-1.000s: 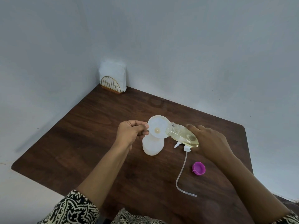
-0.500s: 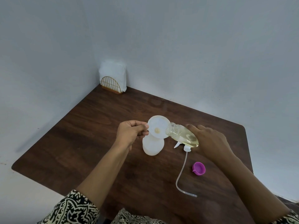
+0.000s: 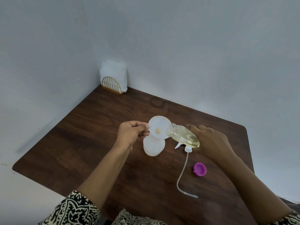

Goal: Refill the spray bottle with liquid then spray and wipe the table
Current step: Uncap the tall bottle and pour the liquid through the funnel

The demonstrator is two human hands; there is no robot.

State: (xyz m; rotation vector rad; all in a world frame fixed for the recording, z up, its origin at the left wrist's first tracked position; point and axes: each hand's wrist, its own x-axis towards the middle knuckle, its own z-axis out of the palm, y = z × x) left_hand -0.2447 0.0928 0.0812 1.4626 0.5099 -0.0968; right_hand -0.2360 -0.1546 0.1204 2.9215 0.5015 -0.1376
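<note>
pouring through the funnel: keep it steady

pouring pale yellow liquid from a clear ribbed plastic refill bottle (image 3: 181, 135), tilted neck-down and clamped in the right hand (image 3: 211, 142). pinching the rim of a white translucent plastic funnel (image 3: 158, 128) with the left hand (image 3: 132, 133), fingers together, funnel seated in the mouth of the squat white translucent plastic spray bottle (image 3: 153, 146) standing mid-way on the dark brown wood-grain worktop (image 3: 81, 143).

best done slowly: neck over the funnel's centre, tilt raised little by little, funnel held upright, pausing if the pool rises. smooth light plastics, likely easy to tip.

lying beside: white plastic trigger head with thin flexible clear dip tube (image 3: 183, 171), round magenta plastic cap (image 3: 200, 169). far corner: white napkins in a gold wire holder (image 3: 113, 80), likely for wiping.
</note>
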